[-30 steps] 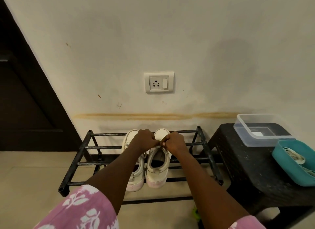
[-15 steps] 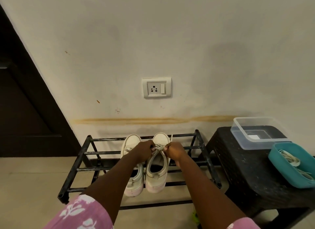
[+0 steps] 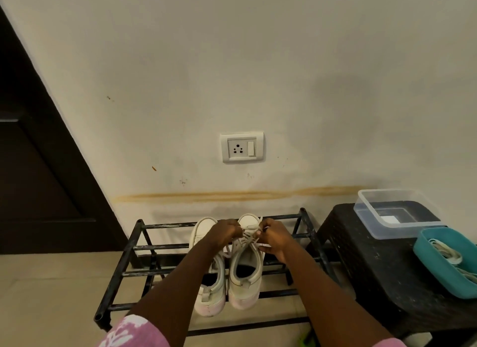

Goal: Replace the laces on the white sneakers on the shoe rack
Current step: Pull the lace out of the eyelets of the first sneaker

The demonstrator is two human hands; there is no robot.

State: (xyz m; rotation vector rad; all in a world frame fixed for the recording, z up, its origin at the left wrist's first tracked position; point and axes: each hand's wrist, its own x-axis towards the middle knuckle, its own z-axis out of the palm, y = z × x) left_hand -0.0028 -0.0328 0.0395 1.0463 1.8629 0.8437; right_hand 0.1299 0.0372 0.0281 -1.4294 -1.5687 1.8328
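Head view: white sneakers [image 3: 245, 277], one pair, middle of the shoe rack [image 3: 124, 266], toes at its back edge. Left grip [image 3: 223, 233] and right grip [image 3: 275, 239] each pinch the lace [image 3: 249, 237] at one shoe's toe-end eyelets. Advice: loosen crossings evenly, steady the shoe, avoid snagging tips.

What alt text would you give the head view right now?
The left hand and right hand pinch the lace of one white sneaker on a black shoe rack. A teal tray of loose laces sits on a stool alongside.
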